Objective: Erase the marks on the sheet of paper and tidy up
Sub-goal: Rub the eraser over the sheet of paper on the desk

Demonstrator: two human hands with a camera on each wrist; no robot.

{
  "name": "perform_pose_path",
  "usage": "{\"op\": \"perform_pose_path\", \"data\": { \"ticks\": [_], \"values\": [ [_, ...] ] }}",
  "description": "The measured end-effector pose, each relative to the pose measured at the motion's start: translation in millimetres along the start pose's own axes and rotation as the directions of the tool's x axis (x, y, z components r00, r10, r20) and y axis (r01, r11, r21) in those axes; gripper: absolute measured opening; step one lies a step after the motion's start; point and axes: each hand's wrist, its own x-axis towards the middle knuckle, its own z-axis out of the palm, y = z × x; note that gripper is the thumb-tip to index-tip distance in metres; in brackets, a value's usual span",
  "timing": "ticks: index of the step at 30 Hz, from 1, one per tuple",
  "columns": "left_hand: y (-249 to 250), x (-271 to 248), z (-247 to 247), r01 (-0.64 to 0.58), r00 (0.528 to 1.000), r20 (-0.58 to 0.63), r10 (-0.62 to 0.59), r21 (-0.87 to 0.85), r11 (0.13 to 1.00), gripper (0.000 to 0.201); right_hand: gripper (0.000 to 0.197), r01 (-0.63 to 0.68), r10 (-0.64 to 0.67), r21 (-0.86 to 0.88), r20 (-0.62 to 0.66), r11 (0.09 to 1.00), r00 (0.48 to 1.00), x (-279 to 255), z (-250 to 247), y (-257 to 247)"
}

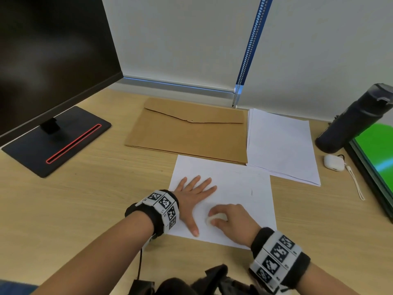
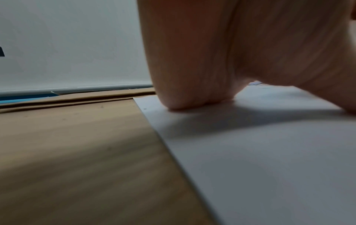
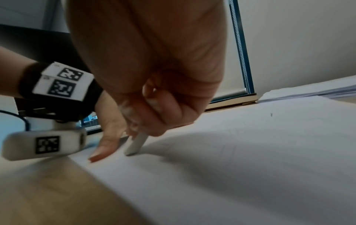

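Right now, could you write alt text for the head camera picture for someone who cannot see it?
A person's left hand presses flat on a white sheet of paper on a wooden desk while the right hand rubs it with a white eraser. Behind lie a brown envelope and a stack of paper.

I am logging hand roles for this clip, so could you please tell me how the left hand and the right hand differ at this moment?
The left hand lies flat with fingers spread, pressing the white sheet of paper; the right hand is curled.
The left hand holds nothing; the right hand pinches a small white eraser whose tip touches the sheet.
The left hand sits near the sheet's left edge; the right hand is nearer its middle.
Both wear black wristbands with markers and are over the same sheet.
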Motion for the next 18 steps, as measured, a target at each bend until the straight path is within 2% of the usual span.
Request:
{"op": "perform_pose_path", "data": {
  "ticks": [2, 6, 8, 11, 13, 16, 18],
  "values": [
    [-1, 0, 1, 0.001, 1.000, 0.001, -0.001, -0.002, 1.000, 0.133, 0.023, 0.019, -0.016, -0.039, 0.076, 0.999, 0.997, -1, -2, 0],
    [-2, 0, 1, -0.006, 1.000, -0.011, 0.006, -0.026, 1.000, 0.134, 0.023, 0.016, -0.016, -0.002, -0.075, 1.000, 0.997, 17, -4, -12],
    [-1, 0, 1, -0.007, 1.000, -0.010, 0.007, -0.025, 1.000, 0.134, 0.024, 0.011, -0.010, 0.005, -0.097, 1.000, 0.995, 16, -1, -12],
    [0, -1, 0, -0.005, 1.000, 0.000, 0.005, -0.003, 1.000, 0.132, 0.025, 0.004, -0.003, -0.028, 0.022, 1.000, 1.000, 3, 0, -4],
    [1, -1, 1, -0.004, 1.000, -0.002, 0.004, -0.001, 1.000, 0.132, 0.025, 0.012, -0.010, -0.050, 0.048, 0.999, 0.999, 3, -2, -4],
    [1, -1, 0, -0.010, 1.000, -0.008, 0.010, -0.019, 1.000, 0.132, 0.023, 0.030, -0.032, -0.029, -0.070, 0.999, 0.997, 16, 1, -15],
    [1, -2, 0, -0.010, 1.000, -0.012, 0.010, -0.029, 1.000, 0.132, 0.024, 0.028, -0.031, -0.028, -0.094, 0.999, 0.995, 18, 4, -17]
  ]
}}
